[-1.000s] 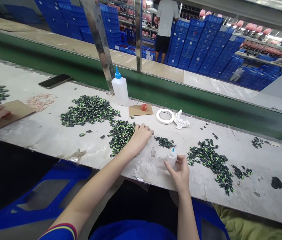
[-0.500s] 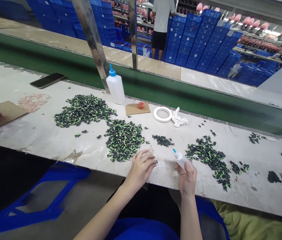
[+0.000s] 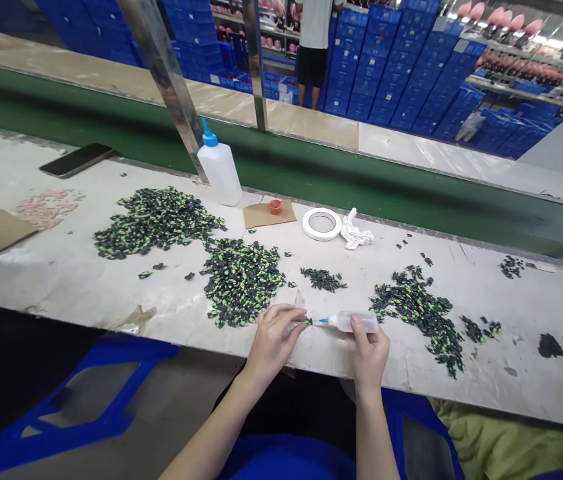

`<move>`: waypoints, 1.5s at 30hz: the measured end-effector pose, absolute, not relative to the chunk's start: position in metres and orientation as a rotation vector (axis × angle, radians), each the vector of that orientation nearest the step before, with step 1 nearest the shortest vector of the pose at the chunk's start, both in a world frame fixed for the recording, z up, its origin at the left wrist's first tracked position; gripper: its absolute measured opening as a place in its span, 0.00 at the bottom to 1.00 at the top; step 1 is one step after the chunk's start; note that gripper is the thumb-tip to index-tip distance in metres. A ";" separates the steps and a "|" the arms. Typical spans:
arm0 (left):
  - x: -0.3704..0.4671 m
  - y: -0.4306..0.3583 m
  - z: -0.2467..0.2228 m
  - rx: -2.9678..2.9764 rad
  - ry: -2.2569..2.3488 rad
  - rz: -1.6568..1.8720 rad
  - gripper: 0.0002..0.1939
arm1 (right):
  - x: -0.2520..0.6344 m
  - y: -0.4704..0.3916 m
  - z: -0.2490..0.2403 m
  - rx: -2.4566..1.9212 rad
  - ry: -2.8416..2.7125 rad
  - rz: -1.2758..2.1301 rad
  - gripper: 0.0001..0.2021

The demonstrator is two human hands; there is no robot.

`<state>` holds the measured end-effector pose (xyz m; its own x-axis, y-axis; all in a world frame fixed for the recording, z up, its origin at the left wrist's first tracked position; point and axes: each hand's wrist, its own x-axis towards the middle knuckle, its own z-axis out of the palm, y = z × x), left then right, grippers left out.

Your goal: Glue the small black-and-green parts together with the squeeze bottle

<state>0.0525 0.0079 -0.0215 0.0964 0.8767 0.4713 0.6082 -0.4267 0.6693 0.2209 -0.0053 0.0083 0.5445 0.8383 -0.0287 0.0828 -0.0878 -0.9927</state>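
Between thumb and fingers, my left hand (image 3: 275, 337) pinches a small black-and-green piece (image 3: 308, 322) over the table's near edge. My right hand (image 3: 370, 350) is closed around a small clear squeeze bottle (image 3: 356, 323) with a blue needle tip. The bottle lies nearly level, its needle pointing left and reaching the piece; whether they touch is too small to tell. Left of my hands is a heap of black-and-green pieces (image 3: 244, 280). Just beyond them lies a small pile of plain dark pieces (image 3: 324, 279).
A large white bottle (image 3: 221, 173), a red cap-like cup (image 3: 275, 207) on cardboard, a tape roll (image 3: 322, 224) and crumpled tissue (image 3: 356, 230) stand along the back. More pieces (image 3: 418, 313) lie to the right. A phone (image 3: 77, 160) lies far left. A green ledge runs behind.
My right hand has tipped the bottle from slanting upward to nearly level, bringing its needle left to the piece in my left hand. A hand at the far left has left view.
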 end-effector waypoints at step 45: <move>0.051 0.000 -0.013 1.949 1.550 1.186 0.02 | 0.224 -0.006 0.009 -1.464 -0.823 0.746 0.18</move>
